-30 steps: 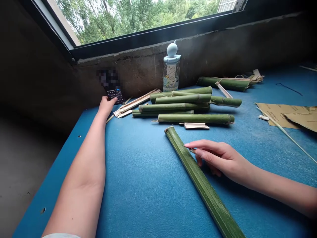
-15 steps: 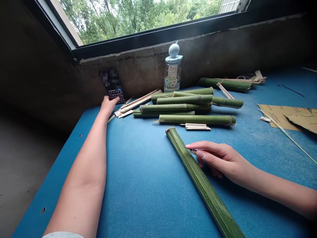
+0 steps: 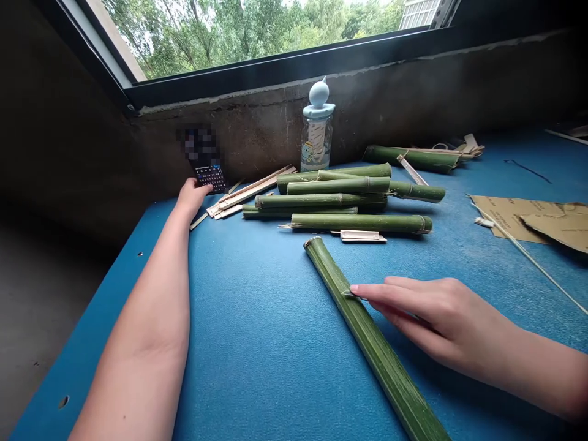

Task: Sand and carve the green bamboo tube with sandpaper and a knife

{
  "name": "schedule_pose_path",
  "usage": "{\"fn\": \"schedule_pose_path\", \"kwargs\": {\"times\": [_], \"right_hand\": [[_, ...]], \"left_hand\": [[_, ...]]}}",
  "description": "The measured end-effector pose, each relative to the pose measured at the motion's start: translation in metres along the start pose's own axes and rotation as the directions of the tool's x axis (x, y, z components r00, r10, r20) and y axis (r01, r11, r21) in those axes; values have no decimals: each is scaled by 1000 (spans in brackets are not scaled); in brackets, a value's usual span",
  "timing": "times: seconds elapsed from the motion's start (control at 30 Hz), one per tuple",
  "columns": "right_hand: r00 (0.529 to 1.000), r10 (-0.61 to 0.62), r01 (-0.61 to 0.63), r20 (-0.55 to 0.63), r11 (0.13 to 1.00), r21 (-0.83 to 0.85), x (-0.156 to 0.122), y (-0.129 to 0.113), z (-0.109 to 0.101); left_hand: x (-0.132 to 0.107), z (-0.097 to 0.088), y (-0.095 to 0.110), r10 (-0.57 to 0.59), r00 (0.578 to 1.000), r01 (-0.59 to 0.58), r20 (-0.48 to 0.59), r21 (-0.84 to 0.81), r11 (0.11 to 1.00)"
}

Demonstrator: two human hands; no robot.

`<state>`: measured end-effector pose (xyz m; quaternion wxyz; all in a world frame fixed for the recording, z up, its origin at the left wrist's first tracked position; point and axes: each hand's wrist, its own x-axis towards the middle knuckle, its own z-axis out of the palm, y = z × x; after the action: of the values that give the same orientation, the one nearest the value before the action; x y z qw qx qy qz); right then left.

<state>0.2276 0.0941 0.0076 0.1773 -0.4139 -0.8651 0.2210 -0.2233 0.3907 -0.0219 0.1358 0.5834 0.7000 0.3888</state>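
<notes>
With your left hand gripping the phone and right hand pinching a blade, the near bamboo looks stiff, slick, best held mid-length.

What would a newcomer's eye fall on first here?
Likely the long green bamboo stalk slanting across the blue table, where the right hand holds a thin, blade-like tool at its surface. Next, the pile of shorter bamboo pieces beyond it, with a blue-topped clear jar standing behind. Then the left hand, reaching far forward to hold a phone showing a keyboard, its upper part pixelated.
</notes>
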Motion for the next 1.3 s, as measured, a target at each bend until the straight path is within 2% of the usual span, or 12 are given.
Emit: {"fn": "schedule_pose_path", "kwargs": {"times": [0.1,0.2,0.43,0.67,0.8,1.0,1.2,1.3], "right_hand": [[1000,9,-9,12,998,-68,1,2,0],[999,23,-25,-26,997,-80,8,7,3],[998,11,-9,-66,1000,23,18,13,9],[1000,4,-4,-2,1000,-11,5,7,3],[999,30,-27,-32,996,86,5,8,3],[1000,7,-9,14,990,139,9,10,4],[998,70,-69,-3,991,113,13,16,0],[994,105,-103,-8,987,122,14,11,-4]], "left_hand": [[4,1,-2,-15,1000,15,-10,-11,1000],[7,1,-2,-48,999,47,-18,-24,999],[8,3,-4,-34,999,33,-16,-46,998],[0,1,1,6,1000,-5,16,-34,999],[-6,-1,7,1,1000,-1,5,-3,1000],[-7,-1,10,-12,1000,12,-8,14,1000],[-4,0,6,2,1000,-2,8,-8,1000],[0,0,1,3,1000,-2,17,-21,1000]]}}
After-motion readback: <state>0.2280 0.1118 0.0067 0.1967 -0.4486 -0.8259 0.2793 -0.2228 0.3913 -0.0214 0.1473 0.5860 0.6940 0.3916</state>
